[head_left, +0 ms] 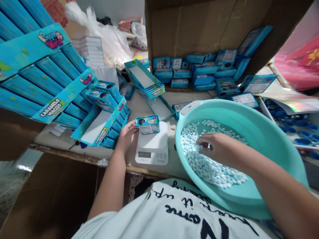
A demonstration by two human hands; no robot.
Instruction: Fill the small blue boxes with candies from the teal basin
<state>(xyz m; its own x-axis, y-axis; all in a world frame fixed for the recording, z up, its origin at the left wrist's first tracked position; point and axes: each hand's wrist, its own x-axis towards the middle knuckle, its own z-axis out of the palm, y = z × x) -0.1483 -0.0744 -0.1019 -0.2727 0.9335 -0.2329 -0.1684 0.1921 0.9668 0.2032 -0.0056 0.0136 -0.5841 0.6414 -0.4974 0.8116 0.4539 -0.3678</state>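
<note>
A small blue candy box (149, 124) stands on the back part of a white digital scale (152, 141), whose display is lit but blurred. My left hand (127, 134) is at the box's left end, its fingers closed against that side. Inside a large turquoise tub (271, 146) lies a spread of pale blue and white candies (214, 169). Among them is my right hand (215, 144), reaching in from the right with curled fingers. Something clear and shiny shows under those fingers, too unclear to name.
Stacked blue display cartons (50, 73) rise at the left, beside a partly filled display tray (97, 124). Nested empty trays (144, 78) lie behind the scale. A large cardboard box (189, 30) at the back holds many small blue boxes. Blue round pieces (304, 132) fill a container at right.
</note>
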